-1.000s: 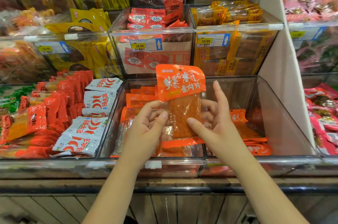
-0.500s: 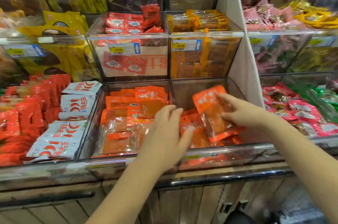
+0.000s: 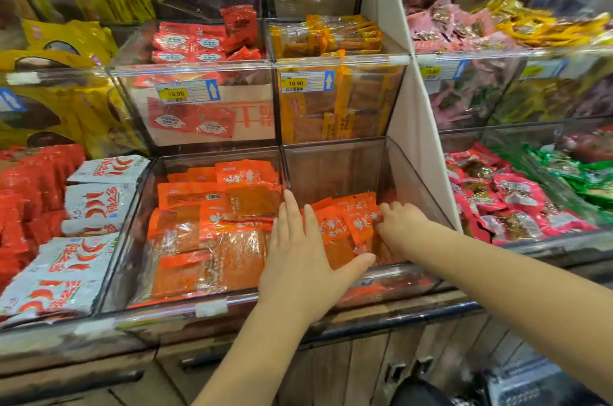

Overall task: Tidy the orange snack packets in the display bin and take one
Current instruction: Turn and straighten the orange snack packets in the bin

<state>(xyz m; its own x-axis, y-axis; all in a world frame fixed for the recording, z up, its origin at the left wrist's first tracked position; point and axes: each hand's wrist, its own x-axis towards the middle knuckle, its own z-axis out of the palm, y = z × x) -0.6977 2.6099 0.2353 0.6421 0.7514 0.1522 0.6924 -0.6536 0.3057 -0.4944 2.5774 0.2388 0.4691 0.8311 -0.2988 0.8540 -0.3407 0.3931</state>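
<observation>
Left hand (image 3: 298, 259) spread flat on the orange packets (image 3: 335, 226), right hand (image 3: 403, 228) curled round their edge: press evenly to square them.

The left hand (image 3: 298, 259) lies flat in the display bin (image 3: 416, 188) and covers the orange packets (image 3: 346, 226) under its palm. The right hand (image 3: 403, 228) curls its fingertips down among those packets, out of sight, so whether it grips 1 cannot be told. Both forearms run out of view at the bottom and right edges. The fine print under 10.90 on the price labels (image 3: 187, 92) is too small to read. The pink packets (image 3: 441, 22) and yellow packets (image 3: 544, 29) at upper right are blurred.
</observation>
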